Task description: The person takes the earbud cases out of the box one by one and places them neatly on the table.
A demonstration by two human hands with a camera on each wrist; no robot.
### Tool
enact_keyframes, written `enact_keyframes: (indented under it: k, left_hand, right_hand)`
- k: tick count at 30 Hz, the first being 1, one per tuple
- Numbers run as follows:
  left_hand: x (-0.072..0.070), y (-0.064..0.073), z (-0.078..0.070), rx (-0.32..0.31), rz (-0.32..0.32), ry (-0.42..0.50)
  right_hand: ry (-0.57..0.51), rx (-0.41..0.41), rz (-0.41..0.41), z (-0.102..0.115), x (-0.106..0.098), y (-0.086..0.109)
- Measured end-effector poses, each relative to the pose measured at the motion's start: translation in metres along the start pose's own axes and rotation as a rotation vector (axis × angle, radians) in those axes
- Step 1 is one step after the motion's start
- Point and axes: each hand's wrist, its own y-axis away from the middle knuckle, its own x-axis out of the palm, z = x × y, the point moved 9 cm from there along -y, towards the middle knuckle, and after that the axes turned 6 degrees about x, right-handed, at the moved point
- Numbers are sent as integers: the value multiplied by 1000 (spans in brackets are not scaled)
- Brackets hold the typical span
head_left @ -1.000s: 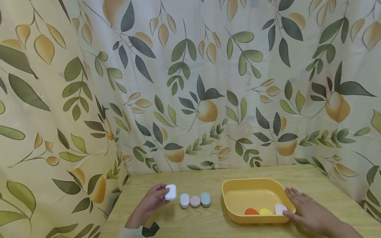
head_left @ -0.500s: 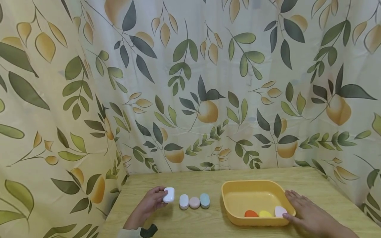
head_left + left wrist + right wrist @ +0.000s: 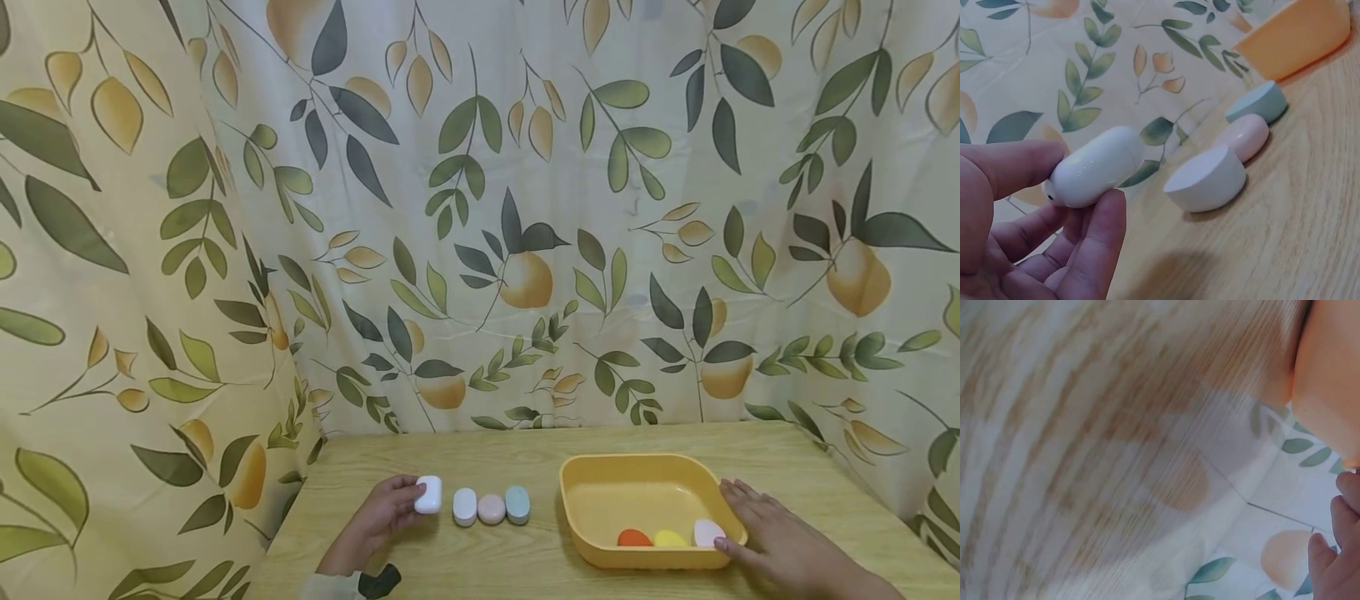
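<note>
My left hand (image 3: 384, 512) pinches a glossy white earbud case (image 3: 428, 495) between thumb and fingertips, above the table and left of a short row. In the left wrist view a small dark hole shows at the lower end of the case. That row has a white oval block (image 3: 465, 507), a pink round one (image 3: 491, 508) and a teal oval one (image 3: 517, 505), side by side. My right hand (image 3: 776, 533) rests with straight fingers along the right side of a yellow basin (image 3: 622, 554), its thumb at the front rim.
Inside the basin, along its front wall, lie an orange piece (image 3: 634, 538), a yellow piece (image 3: 669, 539) and a pale pink piece (image 3: 708, 533). The wooden table (image 3: 450, 454) ends at a leaf-patterned curtain (image 3: 480, 333) behind and at the left.
My left hand has come down slightly with the earbud case. The right hand stays at the basin, and the row of blocks has not moved.
</note>
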Motion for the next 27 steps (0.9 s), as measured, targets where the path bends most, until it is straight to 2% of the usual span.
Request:
enact_keyframes:
  k: [11,18,27]
  left_hand:
    - [-1,-4,14,-18,-32,-39]
    - [-2,-5,20,-29,-29,-65]
    - [-2,-7,22,-36,-38,-141]
  right_hand:
    - [-10,-8,-10,1,-1,0]
    - [-21,10,2,1,-2,0]
    - [-12,12,6,1,-1,1]
